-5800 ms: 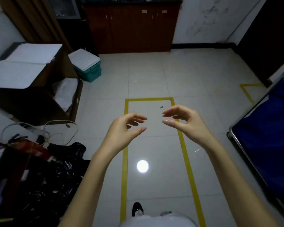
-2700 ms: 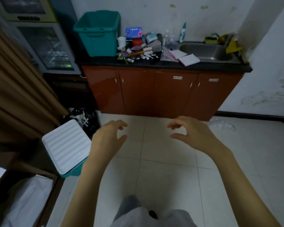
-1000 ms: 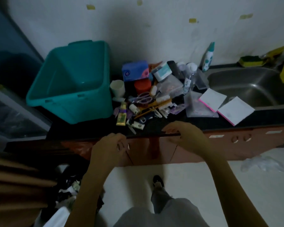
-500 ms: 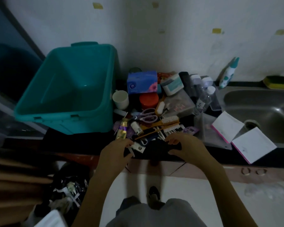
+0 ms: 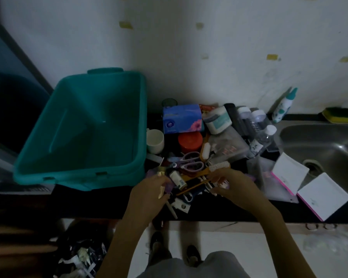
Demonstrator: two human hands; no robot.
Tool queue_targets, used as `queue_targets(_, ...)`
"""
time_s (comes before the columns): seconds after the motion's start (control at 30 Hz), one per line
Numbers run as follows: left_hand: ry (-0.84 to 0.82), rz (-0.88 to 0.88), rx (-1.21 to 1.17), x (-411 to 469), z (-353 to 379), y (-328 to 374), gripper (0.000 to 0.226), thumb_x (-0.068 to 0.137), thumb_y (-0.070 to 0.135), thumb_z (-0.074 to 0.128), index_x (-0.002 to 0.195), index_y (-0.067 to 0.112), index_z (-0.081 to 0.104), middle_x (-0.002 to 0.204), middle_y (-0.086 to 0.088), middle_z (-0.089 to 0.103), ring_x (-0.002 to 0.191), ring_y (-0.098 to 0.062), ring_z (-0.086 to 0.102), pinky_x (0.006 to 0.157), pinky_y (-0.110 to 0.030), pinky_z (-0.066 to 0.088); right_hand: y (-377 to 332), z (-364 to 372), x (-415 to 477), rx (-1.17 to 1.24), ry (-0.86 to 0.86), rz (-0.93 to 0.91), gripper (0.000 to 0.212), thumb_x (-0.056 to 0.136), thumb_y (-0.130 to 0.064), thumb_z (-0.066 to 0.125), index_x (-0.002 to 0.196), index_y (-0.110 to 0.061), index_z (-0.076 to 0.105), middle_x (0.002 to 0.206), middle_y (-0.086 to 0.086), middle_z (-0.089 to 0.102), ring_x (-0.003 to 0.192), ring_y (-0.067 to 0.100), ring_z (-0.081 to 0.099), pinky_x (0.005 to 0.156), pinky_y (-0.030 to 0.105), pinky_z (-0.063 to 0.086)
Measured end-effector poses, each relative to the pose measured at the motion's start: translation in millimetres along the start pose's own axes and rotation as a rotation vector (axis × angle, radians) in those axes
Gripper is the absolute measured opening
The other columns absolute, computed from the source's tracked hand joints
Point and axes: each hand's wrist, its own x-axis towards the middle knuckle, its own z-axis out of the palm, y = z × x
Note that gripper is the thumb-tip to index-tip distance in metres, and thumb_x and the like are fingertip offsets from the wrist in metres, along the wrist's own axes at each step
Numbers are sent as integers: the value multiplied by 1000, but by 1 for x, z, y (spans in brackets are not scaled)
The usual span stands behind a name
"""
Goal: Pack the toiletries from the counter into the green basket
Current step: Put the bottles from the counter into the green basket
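The green basket (image 5: 78,178) stands empty on the left of the black counter (image 5: 88,204). To its right lies a heap of toiletries: a blue tissue pack (image 5: 182,121), a white cup (image 5: 154,141), an orange-lidded jar (image 5: 190,141), purple scissors (image 5: 191,162), a white jar (image 5: 217,120), clear bottles (image 5: 259,125) and orange-handled toothbrushes (image 5: 197,184). My left hand (image 5: 147,197) is at the heap's front left, pinching a small pale tube (image 5: 161,192). My right hand (image 5: 237,189) curls its fingers over the head end of the toothbrushes.
A steel sink (image 5: 329,149) lies at the right, with two white pink-edged packs (image 5: 289,173) beside it on the counter edge. A spray bottle (image 5: 284,105) and a sponge (image 5: 342,115) stand against the wall. A black bag (image 5: 78,255) sits on the floor at the lower left.
I walked from the open floor up to the counter. Both hands moved from the counter's front edge into the front of the heap and closed on items there.
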Motion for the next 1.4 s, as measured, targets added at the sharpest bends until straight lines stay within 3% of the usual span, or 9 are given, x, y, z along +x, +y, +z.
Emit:
queue_targets(0.2, -97, 116, 40, 17, -17, -35, 28, 91, 30, 58, 119, 27, 58, 118, 12, 56, 108, -6, 51, 81, -18, 40, -28, 12, 31, 102, 52, 74, 29, 80, -25, 75, 107, -28, 66, 99, -14, 67, 91, 2, 62, 79, 19, 51)
queue_targets(0.33, -200, 206, 14, 20, -15, -46, 24, 94, 33, 53, 117, 28, 58, 117, 11, 56, 106, -7, 51, 83, -20, 42, -42, 29, 38, 165, 119, 127, 28, 80, -27, 75, 106, -31, 65, 100, -11, 68, 89, -1, 61, 78, 18, 49)
queue_targets(0.5, -282, 337, -14, 24, -10, -48, 29, 94, 39, 53, 122, 33, 54, 120, 14, 55, 109, -5, 49, 83, -17, 38, -47, 43, 32, 162, 124, 195, 33, 81, -29, 74, 112, -27, 65, 104, -12, 66, 94, 5, 61, 85, 33, 52)
queue_targets(0.7, -314, 443, -30, 39, -1, -37, 29, 93, 39, 54, 122, 35, 55, 119, 17, 56, 107, -3, 49, 86, -15, 37, -42, 39, 10, 179, 202, 224, 27, 83, -33, 70, 107, -42, 60, 105, -18, 63, 91, -1, 60, 80, 25, 53)
queue_targets(0.8, -309, 488, -45, 49, 4, -25, 26, 93, 36, 54, 119, 33, 57, 117, 15, 58, 104, -2, 50, 88, -17, 41, -33, 31, 2, 204, 260, 275, 25, 84, -36, 68, 108, -31, 66, 102, -16, 65, 89, 0, 62, 80, 32, 53)
queue_targets(0.97, -288, 533, -88, 62, 11, -5, 26, 94, 39, 53, 119, 34, 56, 112, 17, 57, 102, 2, 49, 82, -7, 34, -18, 19, -6, 200, 304, 285, 19, 85, -38, 66, 92, -53, 56, 95, -27, 61, 89, -7, 60, 79, 22, 52)
queue_targets(1.1, -325, 508, -138, 69, 17, 6, 25, 94, 40, 54, 119, 35, 56, 110, 18, 57, 101, 2, 50, 87, -13, 41, -8, 12, -1, 206, 309, 268, 13, 83, -47, 62, 89, -56, 54, 92, -31, 58, 90, -9, 58, 77, 18, 51)
queue_targets(1.3, -353, 465, -159, 83, 26, 11, 23, 93, 37, 55, 116, 37, 57, 108, 18, 59, 100, 2, 52, 87, -19, 45, 12, 7, 13, 207, 263, 278, 25, 86, -40, 64, 109, -32, 63, 107, -16, 60, 92, -1, 60, 82, 25, 52)
queue_targets(1.4, -365, 436, -170, 96, 29, 18, 23, 93, 38, 54, 116, 37, 57, 110, 17, 60, 99, 2, 54, 87, -19, 47, 22, -4, 19, 188, 243, 267, 26, 86, -42, 62, 110, -32, 63, 107, -17, 60, 91, -4, 59, 80, 22, 52)
